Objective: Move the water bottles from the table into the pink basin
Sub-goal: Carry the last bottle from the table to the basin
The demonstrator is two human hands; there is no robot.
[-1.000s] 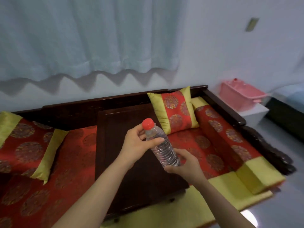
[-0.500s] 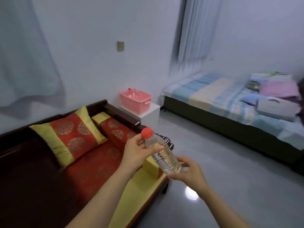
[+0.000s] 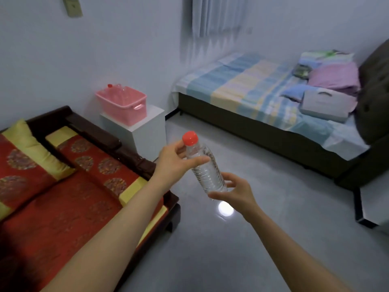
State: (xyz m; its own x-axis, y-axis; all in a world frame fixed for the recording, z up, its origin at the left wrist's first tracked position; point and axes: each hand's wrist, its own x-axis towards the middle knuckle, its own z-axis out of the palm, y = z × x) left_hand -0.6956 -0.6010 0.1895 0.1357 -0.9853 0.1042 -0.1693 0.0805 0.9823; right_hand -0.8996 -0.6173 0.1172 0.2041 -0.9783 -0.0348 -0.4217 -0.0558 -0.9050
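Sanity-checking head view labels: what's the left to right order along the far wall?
wall switch plate → pink basin on white stand → curtain → bed → folded bedding

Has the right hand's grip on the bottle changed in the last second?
Yes. The right hand has opened at the water bottle base, while the left hand keeps its grip near the red cap.

A red-and-yellow cushioned bench (image 3: pixel 69 199) stood at left, a white stand (image 3: pixel 145 131) beside it, a striped bed (image 3: pixel 259 95) against the far wall.
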